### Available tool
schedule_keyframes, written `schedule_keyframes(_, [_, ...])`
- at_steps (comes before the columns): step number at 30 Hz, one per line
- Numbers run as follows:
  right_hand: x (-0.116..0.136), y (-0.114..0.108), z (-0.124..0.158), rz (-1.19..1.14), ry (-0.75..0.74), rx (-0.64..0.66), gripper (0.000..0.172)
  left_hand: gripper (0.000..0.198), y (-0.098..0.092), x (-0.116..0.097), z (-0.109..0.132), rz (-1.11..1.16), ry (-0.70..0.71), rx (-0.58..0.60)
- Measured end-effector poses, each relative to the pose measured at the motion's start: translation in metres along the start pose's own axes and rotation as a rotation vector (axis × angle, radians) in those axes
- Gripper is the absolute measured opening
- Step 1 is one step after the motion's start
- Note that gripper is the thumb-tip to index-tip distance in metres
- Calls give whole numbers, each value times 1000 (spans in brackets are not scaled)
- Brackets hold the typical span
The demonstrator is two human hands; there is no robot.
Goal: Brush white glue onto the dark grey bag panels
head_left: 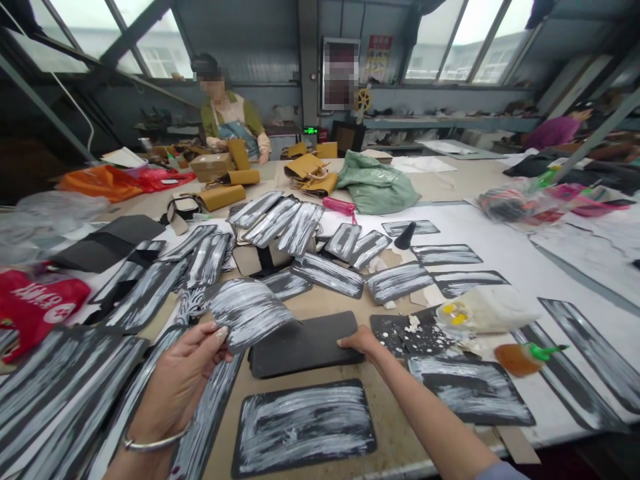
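My left hand (193, 357), with a silver bangle on the wrist, pinches the near left corner of a black panel streaked with white glue (253, 310). That panel is lifted and slightly curved. Beneath and right of it lies a plain black panel (310, 343) on the table. My right hand (361, 341) grips its right end, thumb on top, the other fingers mostly hidden. Just in front lies another glue-streaked panel (305, 427), flat on the table. To the right, a white container with yellow patches (485, 310) rests on its side on a white-spotted black sheet (407, 333).
Several streaked panels (327, 275) spread over the table (395, 447). A bottle of amber liquid with a green nozzle (520, 359) lies at right. A black cone (405, 235) stands farther back. Mustard bag pieces (223, 195) and a green sack (377, 183) lie beyond; a person (233, 117) stands across.
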State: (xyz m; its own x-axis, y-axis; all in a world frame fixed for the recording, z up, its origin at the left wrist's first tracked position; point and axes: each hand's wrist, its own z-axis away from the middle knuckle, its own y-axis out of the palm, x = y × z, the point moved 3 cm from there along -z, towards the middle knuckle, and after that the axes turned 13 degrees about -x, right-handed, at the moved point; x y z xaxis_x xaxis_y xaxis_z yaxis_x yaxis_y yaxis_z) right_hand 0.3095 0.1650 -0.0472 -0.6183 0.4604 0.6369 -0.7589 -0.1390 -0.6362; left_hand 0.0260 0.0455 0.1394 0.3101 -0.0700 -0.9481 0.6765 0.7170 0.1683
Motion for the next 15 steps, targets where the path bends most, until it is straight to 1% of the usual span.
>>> schedule_keyframes(4, [5, 1, 6, -134, 30, 24, 26, 32, 1, 1, -2, 7, -6, 4])
schedule_keyframes(7, [10, 0, 15, -229, 24, -2, 32, 32, 3, -4, -4, -3, 11, 25])
schedule_keyframes(9, [15, -5, 24, -305, -1, -15, 38, 32, 7, -10, -7, -12, 19, 41])
schedule_keyframes(12, [24, -23, 46, -419, -65, -12, 46, 32, 19, -22, -14, -24, 31, 92])
schedule_keyframes(13, [27, -34, 56, -453, -87, -16, 49, 32, 24, -27, -17, -24, 40, 118])
schedule_keyframes(15, [31, -63, 79, -528, -128, -60, 53, 32, 33, -35, -22, -23, 54, 187])
